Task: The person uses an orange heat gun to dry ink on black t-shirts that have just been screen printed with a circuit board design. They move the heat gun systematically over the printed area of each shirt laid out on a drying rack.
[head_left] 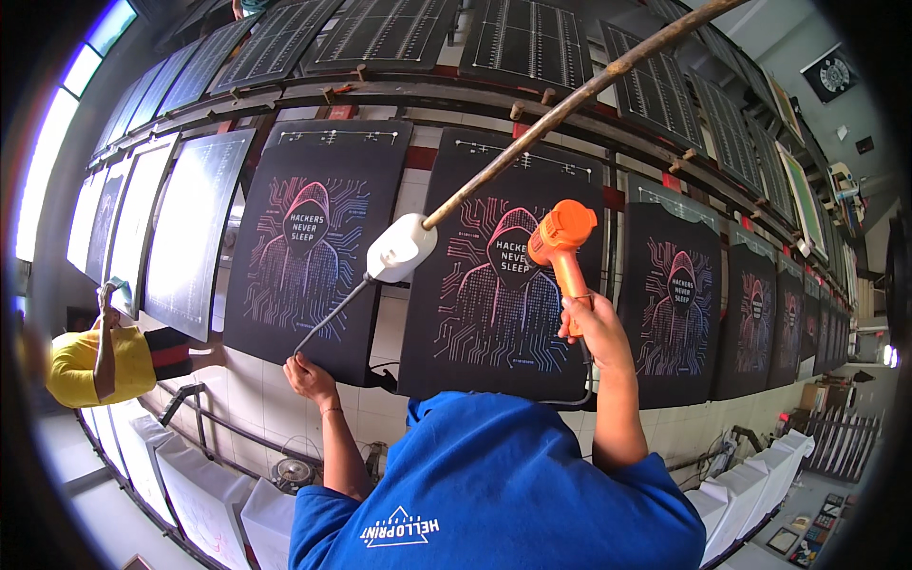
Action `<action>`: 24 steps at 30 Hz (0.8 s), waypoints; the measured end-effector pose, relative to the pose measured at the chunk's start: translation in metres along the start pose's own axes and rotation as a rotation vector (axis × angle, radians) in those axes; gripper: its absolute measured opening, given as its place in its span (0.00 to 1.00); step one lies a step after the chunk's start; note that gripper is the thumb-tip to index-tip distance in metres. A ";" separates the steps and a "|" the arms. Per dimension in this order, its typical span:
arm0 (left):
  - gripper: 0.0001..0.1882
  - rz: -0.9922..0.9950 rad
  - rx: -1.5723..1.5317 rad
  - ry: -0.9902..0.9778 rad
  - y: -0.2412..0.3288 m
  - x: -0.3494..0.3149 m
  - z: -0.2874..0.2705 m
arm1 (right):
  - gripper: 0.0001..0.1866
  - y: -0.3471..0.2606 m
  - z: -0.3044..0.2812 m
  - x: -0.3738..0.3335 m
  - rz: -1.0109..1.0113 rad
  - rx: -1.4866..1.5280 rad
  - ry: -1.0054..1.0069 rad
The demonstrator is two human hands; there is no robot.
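My right hand (600, 332) is wrapped round the handle of an orange heat gun (568, 226), its head above a black printed T-shirt panel (475, 313). The print shows a hooded figure in pink and blue with circuit lines. Lower left, the fingers of my left hand (312, 380) pinch a dark cable (330, 319). That cable runs up to a white power socket block (400, 249) at the end of a slanting wooden pole (570, 103). Behind the cable lies a second black panel (285, 313) with the same print.
More printed black panels (679, 294) line the rack to the right. A far row of dark boards (527, 43) sits beyond a rail (456, 100). At the left a person in a yellow shirt (81, 366) stands beside pale boards (195, 228). White-draped boards (204, 484) stand lower left.
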State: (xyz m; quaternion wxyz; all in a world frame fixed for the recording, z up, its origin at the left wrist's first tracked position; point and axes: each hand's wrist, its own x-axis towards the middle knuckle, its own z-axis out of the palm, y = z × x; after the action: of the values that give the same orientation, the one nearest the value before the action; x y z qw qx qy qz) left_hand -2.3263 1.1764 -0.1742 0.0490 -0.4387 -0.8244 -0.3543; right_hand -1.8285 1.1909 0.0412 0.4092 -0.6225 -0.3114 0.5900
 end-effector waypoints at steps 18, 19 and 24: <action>0.20 0.003 0.005 0.014 0.001 0.001 -0.001 | 0.18 -0.005 0.024 0.015 -0.045 -0.070 -0.079; 0.20 0.000 0.004 0.013 0.003 0.001 -0.001 | 0.19 -0.007 0.022 0.016 -0.022 -0.043 -0.091; 0.20 0.002 0.005 0.007 0.006 0.001 -0.003 | 0.16 -0.011 0.023 0.020 0.002 -0.018 -0.101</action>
State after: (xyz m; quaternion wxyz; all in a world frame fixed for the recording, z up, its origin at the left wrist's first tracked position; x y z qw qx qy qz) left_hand -2.3229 1.1773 -0.1684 0.0533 -0.4382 -0.8245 -0.3539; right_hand -1.8484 1.2169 0.0420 0.3867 -0.5958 -0.3363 0.6183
